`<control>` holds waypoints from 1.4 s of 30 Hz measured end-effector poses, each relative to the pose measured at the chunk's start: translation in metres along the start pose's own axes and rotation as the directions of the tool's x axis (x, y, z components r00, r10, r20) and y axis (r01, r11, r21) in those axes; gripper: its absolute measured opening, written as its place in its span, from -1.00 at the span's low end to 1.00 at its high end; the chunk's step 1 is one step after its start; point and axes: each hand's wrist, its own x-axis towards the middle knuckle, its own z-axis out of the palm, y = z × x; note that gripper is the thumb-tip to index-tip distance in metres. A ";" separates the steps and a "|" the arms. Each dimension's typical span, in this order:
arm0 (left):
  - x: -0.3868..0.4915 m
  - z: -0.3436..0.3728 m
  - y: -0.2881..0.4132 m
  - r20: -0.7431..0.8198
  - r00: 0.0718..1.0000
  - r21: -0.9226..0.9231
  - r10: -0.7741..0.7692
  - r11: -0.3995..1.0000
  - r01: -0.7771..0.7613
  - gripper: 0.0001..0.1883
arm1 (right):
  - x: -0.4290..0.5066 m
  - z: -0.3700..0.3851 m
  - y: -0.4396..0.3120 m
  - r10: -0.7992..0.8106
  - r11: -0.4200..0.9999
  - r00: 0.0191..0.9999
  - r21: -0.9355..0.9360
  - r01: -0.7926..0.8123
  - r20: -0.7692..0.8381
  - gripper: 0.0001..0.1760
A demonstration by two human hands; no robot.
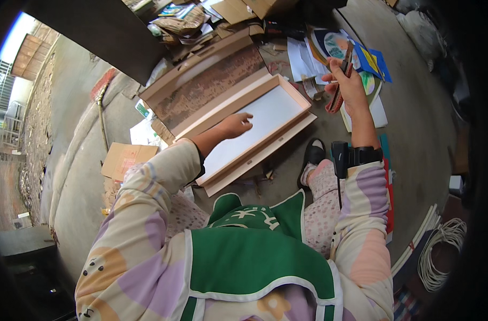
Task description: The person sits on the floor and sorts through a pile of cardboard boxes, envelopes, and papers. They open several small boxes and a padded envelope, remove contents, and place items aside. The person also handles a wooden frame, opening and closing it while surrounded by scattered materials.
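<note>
A long, shallow cardboard box (223, 96) lies unfolded in front of me, its inner side brown and mottled. Along its near side stands a narrow tray-like part with raised walls and a pale, smooth bottom (264, 116). My left hand (238, 125) hovers over or rests on that pale bottom, fingers slightly curled, holding nothing that I can see. To the right of the box, my right hand (346, 86) is raised and holds a red-handled hand tool (335, 100), seemingly pliers, with its dark, rusty end pointing up and away.
Cardboard scraps and papers (183, 20) are heaped beyond the box. Books and loose sheets (304, 60) lie beneath my right hand. A red broom (100, 96) is on the concrete at left; coiled white cable (442, 257) sits at lower right. My shoe (314, 154) is beside the box.
</note>
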 end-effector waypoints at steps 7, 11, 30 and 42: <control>-0.018 0.090 -0.043 0.131 0.977 0.504 -0.169 0.860 0.081 -0.66 | -0.006 -0.010 0.004 0.070 0.997 0.997 -0.025 -0.071 -0.042 -0.63; -0.035 0.099 -0.056 0.126 0.973 0.537 -0.193 0.838 0.097 -0.75 | -0.002 -0.017 0.007 0.087 0.996 0.993 -0.020 -0.089 -0.074 -0.73; -0.101 -0.031 0.025 -0.144 0.946 0.151 0.291 0.951 -0.270 -0.83 | 0.061 -0.022 0.083 0.224 0.972 0.879 0.035 -0.231 -0.422 -0.40; -0.116 -0.046 0.049 -0.059 0.977 0.202 0.205 0.961 -0.190 -0.64 | 0.053 0.012 0.013 -0.087 0.843 0.931 0.472 0.258 -0.354 -0.73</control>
